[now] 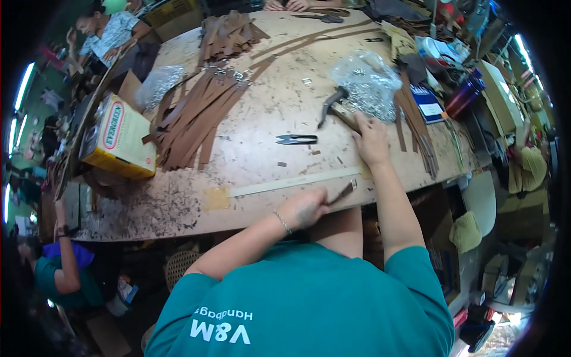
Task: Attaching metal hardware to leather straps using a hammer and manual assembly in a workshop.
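My left hand is closed on a short brown leather strap at the table's near edge. A small metal fitting shows at the strap's outer end. Farther out on the right, my right hand wraps round the handle of a hammer, whose dark head rests on or just above the tabletop. Beyond it lies a clear plastic bag full of small silvery metal pieces. Thread snips lie left of the hammer. A pale ruler-like strip, taped down, runs along the near edge.
Bundles of brown leather straps cover the table's left side, some with metal rings. A large yellow-and-cream can stands at the left edge. More straps, a blue box and a dark bottle are on the right. Other people sit around.
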The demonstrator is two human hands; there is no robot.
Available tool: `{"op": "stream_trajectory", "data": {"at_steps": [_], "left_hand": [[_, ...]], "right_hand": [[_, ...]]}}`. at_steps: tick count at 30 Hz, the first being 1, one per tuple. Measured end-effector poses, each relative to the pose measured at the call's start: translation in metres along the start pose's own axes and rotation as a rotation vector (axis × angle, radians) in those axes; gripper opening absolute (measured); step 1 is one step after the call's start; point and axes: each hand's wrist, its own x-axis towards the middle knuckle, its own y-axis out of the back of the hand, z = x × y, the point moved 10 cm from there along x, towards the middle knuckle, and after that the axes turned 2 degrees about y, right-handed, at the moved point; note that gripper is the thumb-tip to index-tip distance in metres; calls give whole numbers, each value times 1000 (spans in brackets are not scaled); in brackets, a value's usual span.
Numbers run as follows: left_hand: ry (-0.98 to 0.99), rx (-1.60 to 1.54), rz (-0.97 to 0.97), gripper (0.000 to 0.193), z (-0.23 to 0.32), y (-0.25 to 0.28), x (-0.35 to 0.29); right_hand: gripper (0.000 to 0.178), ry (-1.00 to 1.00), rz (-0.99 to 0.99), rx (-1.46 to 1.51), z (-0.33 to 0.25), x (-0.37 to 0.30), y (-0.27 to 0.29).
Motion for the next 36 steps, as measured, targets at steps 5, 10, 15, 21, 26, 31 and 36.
{"op": "stream_trajectory", "data": {"at_steps": [5,10,15,21,26,31,36], "left_hand": [[-2,-378,-97,20,16,90,-34],[75,-446,313,18,-32,288,-24],[432,1118,798,48,-88,380,-48],[-31,305,684,36,-116,254,-34],[-46,-89,335,24,-65,119,-12],[-78,-576,10,36,14,30,16],[-114,-1730,-365,33,60,-6,61]], "right_hand": [[55,-60,212,-52,23,-27,58],[41,-354,195,-34,126,-40,62],[33,-515,77,-60,145,-25,53],[33,-418,-110,-108,142,-4,6],[27,-441,18,-73,147,-4,34],[18,-497,-24,989,17,-54,82],[16,-517,-363,1216,-47,-111,68]]}}
